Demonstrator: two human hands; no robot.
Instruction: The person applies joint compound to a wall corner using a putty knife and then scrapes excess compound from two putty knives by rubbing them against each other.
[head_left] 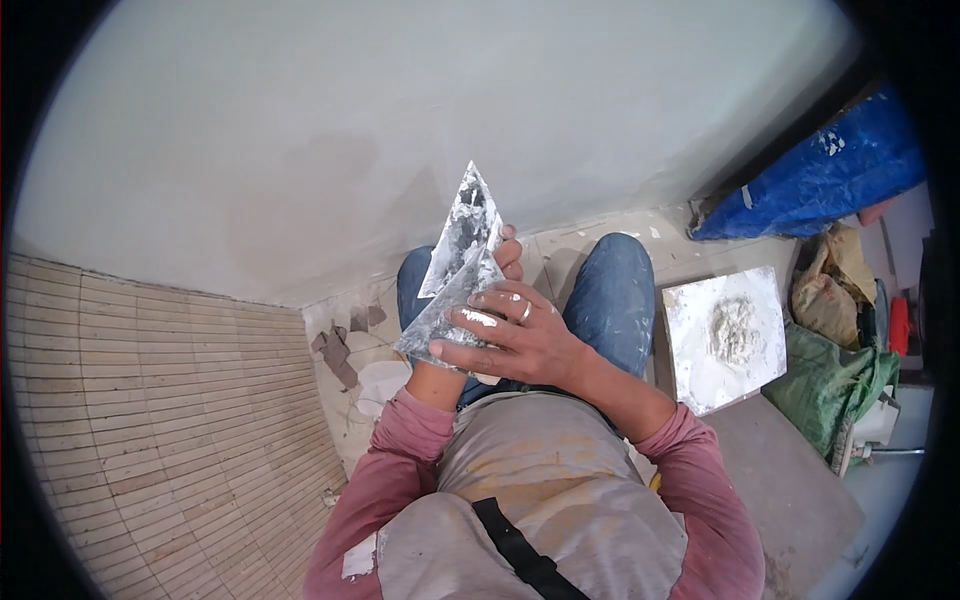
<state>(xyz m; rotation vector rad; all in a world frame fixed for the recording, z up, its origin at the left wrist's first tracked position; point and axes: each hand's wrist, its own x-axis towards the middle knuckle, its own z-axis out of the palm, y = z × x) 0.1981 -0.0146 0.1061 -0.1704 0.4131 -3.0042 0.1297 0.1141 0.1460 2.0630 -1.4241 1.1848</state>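
Silvery grey and smeared with white, two triangular plates are held in front of a seated or crouching person: one upper plate (464,222) with its sharp tip pointing toward a pale wall (330,120), and one lower plate (440,316) overlapping its base. Two bare hands hold them, above and between two knees in blue jeans (612,290). The left hand (509,255) is mostly hidden behind the plates; its fingertips curl around the upper plate's right edge, gripping it. The right hand (515,330), wearing one ring (526,311), is partly closed on the lower plate, fingers slightly bent and parted across its face; its grip underneath is hidden. To the right lies one white board (690,325), with one mound of greyish-white material (735,330) near its centre, clear of all four corners. Beyond the board's right edge are three bundles: one blue (820,175), one tan (828,300), one green (830,385). Left of the knees, one flat white piece (383,384) lies on the floor (350,425) near several brown fragments (338,358).
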